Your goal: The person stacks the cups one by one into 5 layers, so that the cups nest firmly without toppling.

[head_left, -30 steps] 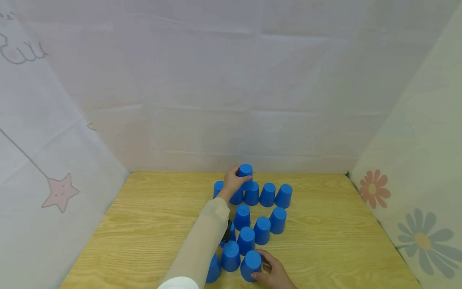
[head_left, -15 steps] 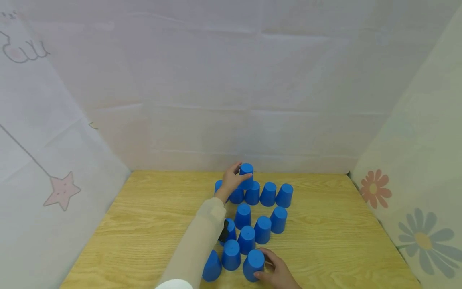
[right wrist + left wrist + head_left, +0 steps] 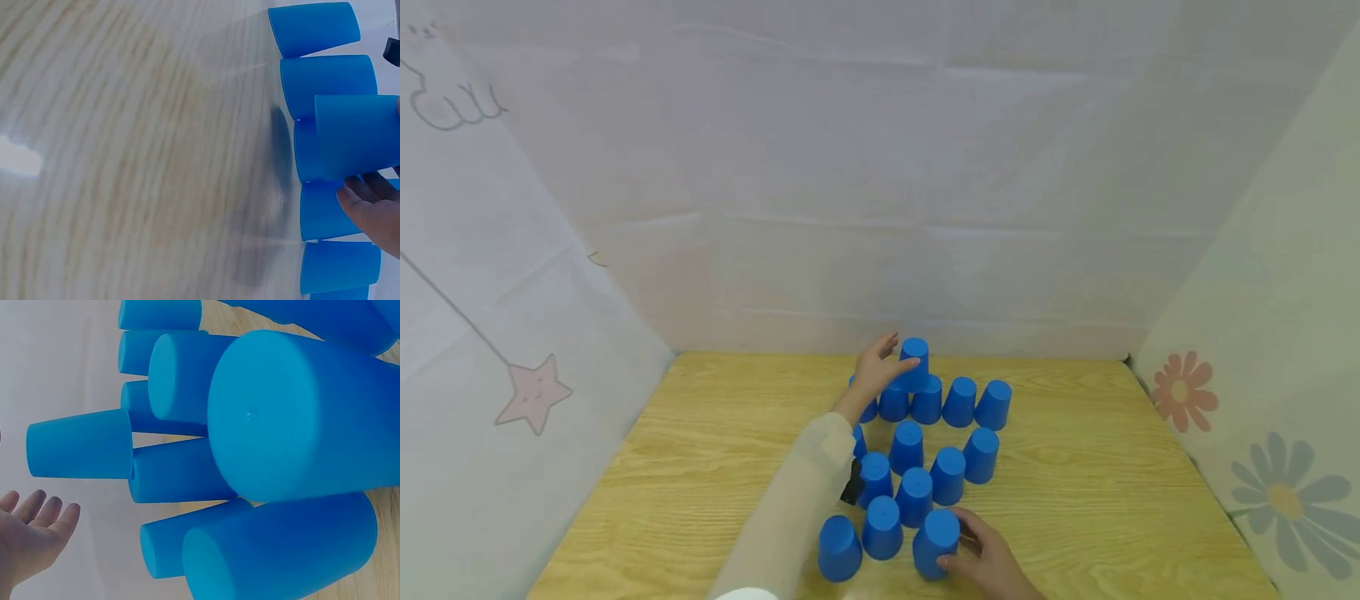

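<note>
At the back row, an upside-down blue cup [image 3: 913, 363] sits on top of two neighbouring cups [image 3: 927, 402]. My left hand [image 3: 876, 372] is right beside it; in the left wrist view the fingers [image 3: 64, 520] are spread and a gap separates them from the raised cup [image 3: 80, 444]. Nearer the front, my right hand [image 3: 987, 557] grips another upside-down blue cup [image 3: 937, 543] from its right side. In the right wrist view this gripped cup [image 3: 356, 134] is raised off the table, with a finger [image 3: 355, 203] against its side and other cups behind it.
Several more upside-down blue cups [image 3: 907, 447] stand in slanting rows between the hands on the wooden table [image 3: 1075, 483]. A black wrist device [image 3: 852, 482] on the left arm is close to them. Printed cloth walls [image 3: 880, 167] enclose the back and sides.
My left hand has let go of the upper cup and drawn slightly left from it. My right hand has shifted its cup a little to the right and up.
</note>
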Action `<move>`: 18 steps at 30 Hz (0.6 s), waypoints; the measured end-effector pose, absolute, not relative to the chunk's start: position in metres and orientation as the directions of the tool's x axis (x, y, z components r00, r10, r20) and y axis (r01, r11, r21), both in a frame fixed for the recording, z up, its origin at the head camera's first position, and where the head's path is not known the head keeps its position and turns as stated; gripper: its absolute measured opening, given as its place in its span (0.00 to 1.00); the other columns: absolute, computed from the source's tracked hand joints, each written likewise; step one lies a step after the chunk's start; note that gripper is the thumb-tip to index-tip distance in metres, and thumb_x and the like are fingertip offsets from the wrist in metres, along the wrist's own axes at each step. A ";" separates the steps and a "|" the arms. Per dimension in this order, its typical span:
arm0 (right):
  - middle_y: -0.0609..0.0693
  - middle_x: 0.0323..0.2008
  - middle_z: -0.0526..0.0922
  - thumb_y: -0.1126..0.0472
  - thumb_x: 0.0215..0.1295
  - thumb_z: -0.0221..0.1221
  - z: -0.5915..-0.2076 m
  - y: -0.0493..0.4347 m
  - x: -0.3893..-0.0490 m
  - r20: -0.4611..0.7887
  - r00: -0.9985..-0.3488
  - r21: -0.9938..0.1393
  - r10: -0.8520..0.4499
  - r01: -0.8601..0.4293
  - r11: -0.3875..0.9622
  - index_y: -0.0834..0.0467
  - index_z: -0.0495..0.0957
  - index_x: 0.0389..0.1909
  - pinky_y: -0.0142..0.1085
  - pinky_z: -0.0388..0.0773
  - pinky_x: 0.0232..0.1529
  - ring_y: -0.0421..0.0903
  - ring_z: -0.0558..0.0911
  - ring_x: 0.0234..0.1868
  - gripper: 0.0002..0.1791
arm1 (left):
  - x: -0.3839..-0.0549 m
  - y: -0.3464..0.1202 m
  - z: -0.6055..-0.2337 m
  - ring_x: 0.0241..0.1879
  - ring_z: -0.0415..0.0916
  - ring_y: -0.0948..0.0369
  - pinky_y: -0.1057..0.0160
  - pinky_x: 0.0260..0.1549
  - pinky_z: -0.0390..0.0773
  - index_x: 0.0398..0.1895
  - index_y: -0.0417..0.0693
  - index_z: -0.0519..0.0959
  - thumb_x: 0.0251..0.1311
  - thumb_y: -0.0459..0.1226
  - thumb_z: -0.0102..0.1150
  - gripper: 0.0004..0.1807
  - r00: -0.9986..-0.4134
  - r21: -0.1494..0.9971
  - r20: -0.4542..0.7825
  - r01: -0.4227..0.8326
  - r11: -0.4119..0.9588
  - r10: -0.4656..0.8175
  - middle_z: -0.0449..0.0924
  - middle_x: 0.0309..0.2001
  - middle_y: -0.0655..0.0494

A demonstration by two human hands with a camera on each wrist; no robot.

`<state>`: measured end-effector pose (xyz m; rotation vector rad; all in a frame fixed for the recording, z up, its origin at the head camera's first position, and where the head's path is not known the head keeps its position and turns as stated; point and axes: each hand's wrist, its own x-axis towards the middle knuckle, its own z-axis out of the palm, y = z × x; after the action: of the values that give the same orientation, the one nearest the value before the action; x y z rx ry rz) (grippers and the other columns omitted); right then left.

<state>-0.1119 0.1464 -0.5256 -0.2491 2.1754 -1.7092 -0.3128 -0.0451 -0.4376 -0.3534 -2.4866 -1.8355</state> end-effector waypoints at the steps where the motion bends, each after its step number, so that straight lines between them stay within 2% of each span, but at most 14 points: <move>1: 0.57 0.55 0.65 0.53 0.50 0.61 -0.521 0.147 -0.112 -0.165 -0.920 -0.965 -0.355 0.077 0.250 0.59 0.62 0.58 0.49 0.61 0.52 0.60 0.62 0.55 0.34 | -0.312 -0.046 -0.437 0.58 0.57 0.52 0.53 0.52 0.62 0.61 0.49 0.59 0.48 0.45 0.61 0.37 -0.974 0.940 0.159 0.200 0.278 0.163 0.61 0.58 0.47; 11: 0.60 0.54 0.66 0.52 0.51 0.60 -0.507 0.159 -0.118 -0.115 -0.926 -0.964 -0.359 0.017 0.264 0.62 0.62 0.56 0.54 0.58 0.52 0.61 0.63 0.55 0.33 | -0.302 -0.060 -0.435 0.58 0.57 0.53 0.50 0.51 0.61 0.61 0.51 0.60 0.47 0.45 0.62 0.36 -0.968 0.942 0.189 0.226 0.246 0.166 0.61 0.59 0.48; 18: 0.61 0.55 0.64 0.54 0.51 0.60 -0.502 0.164 -0.123 -0.065 -0.936 -0.965 -0.345 -0.029 0.261 0.63 0.60 0.57 0.51 0.60 0.52 0.59 0.63 0.56 0.34 | -0.287 -0.074 -0.429 0.57 0.58 0.55 0.52 0.51 0.63 0.60 0.54 0.61 0.47 0.44 0.61 0.35 -0.969 0.954 0.186 0.217 0.206 0.160 0.62 0.58 0.53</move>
<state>-0.1231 0.1643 -0.5018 -0.3470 2.2714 -1.7292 -0.2871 -0.0743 -0.4295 -0.3763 -2.4034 -1.9144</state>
